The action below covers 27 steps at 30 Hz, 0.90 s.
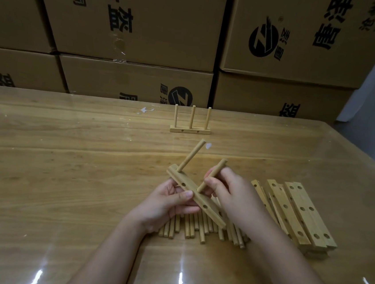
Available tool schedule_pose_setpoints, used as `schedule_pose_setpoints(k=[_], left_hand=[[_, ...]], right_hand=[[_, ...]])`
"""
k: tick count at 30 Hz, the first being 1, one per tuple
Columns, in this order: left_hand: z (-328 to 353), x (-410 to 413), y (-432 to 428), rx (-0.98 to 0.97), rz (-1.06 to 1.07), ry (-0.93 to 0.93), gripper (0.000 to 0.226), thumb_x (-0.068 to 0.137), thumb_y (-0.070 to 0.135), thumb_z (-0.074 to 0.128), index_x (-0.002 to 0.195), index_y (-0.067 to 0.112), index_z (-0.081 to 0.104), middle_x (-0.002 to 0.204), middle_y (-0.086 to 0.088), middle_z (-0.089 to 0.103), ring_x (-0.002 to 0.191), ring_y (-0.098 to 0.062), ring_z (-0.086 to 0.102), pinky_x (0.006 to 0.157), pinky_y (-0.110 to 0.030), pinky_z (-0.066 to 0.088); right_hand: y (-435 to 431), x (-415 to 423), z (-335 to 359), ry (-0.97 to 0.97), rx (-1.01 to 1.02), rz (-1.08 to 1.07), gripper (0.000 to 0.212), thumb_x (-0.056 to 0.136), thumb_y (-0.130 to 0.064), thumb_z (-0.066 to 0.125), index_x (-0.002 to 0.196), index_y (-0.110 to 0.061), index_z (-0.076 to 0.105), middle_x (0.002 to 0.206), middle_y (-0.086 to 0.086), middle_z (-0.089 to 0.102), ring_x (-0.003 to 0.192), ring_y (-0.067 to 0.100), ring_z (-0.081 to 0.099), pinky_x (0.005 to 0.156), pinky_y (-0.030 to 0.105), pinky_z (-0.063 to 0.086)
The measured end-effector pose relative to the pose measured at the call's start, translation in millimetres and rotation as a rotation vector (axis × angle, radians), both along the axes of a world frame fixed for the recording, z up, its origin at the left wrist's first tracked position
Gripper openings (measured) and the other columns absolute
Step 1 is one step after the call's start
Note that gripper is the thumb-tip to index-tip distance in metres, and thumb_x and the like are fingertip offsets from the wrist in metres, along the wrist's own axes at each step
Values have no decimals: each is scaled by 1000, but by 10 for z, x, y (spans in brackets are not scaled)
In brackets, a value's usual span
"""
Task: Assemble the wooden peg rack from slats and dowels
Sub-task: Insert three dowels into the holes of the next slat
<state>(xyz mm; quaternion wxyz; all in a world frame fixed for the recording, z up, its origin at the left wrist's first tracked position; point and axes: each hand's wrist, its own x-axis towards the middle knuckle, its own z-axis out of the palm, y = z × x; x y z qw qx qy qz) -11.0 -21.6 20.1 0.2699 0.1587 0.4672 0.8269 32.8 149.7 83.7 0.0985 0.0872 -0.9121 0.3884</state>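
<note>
One dowel (217, 168) in right grip (234, 193) touches slat (212, 212) held by left grip (165, 204).

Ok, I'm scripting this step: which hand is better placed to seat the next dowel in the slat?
Right: the right hand pinches a round wooden dowel with its tip at the flat wooden slat, which the left hand grips.

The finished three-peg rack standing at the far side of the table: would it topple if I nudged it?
Probably easily: the finished rack stands on a narrow base with three tall pegs, so it looks top-heavy. The glossy table may let it slide first. It looks stiff and light.
</note>
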Motion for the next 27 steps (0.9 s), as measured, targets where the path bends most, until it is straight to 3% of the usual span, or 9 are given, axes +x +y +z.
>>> schedule_pose_setpoints(k=[3, 6, 11, 14, 17, 21, 23, 27], left_hand=[[-6, -9, -14, 25, -5, -5, 34, 84, 1, 56, 117, -1, 50, 106, -20, 69, 97, -29, 69, 71, -27, 59], [3, -19, -28, 53, -10, -10, 36, 84, 3, 58, 118, -1, 51, 109, -21, 68, 99, -29, 69, 72, -28, 59], [-3, -27, -2, 86, 34, -32, 41, 81, 11, 64, 117, 1, 49, 107, -18, 70, 96, -25, 70, 72, -26, 58], [-11, -44, -17, 129, 74, -64, 43, 78, 14, 67, 114, 0, 48, 113, -23, 67, 100, -28, 69, 73, -26, 58], [-14, -60, -46, 186, 117, -120, 49, 77, 13, 68, 118, -1, 46, 117, -27, 64, 106, -32, 66, 73, -26, 58], [-15, -56, -47, 185, 165, -144, 46, 79, 11, 67, 119, -1, 47, 116, -29, 64, 103, -34, 67, 69, -26, 59], [-15, -42, -35, 192, 177, -158, 37, 84, 8, 59, 118, -1, 48, 116, -29, 64, 101, -33, 68, 68, -26, 59], [12, -31, -29, 192, 174, -178, 39, 83, 7, 59, 119, 0, 47, 115, -30, 63, 99, -33, 68, 66, -27, 59]], right_hand=[[-36, -29, 57, 2, 102, -9, 16, 94, -32, 47, 101, -23, 58, 83, -8, 65, 78, 5, 61, 71, 28, 51], [-51, -68, 72, 11, 141, 9, 19, 94, -34, 46, 105, -24, 57, 86, -10, 64, 79, 2, 60, 73, 27, 51], [85, -109, 35, -77, -218, 123, 27, 88, -44, 48, 112, -33, 55, 92, -17, 66, 83, -4, 63, 73, 20, 52], [188, -118, -87, 13, -376, 18, 24, 90, -42, 41, 107, -33, 56, 85, -12, 66, 75, 1, 64, 65, 17, 51], [199, -91, -347, 104, -69, -172, 21, 96, -28, 39, 109, -28, 56, 78, -13, 59, 65, -1, 56, 55, 15, 44], [162, -56, -570, 96, 356, -146, 17, 93, -33, 47, 109, -29, 52, 90, -20, 43, 79, -2, 47, 59, 10, 30], [157, -61, -608, 78, 461, -139, 18, 90, -40, 51, 103, -27, 51, 87, -15, 40, 79, 3, 41, 60, 16, 25], [90, -53, -634, 73, 459, -168, 18, 91, -34, 50, 100, -20, 56, 84, -11, 39, 74, 6, 37, 63, 19, 29]])
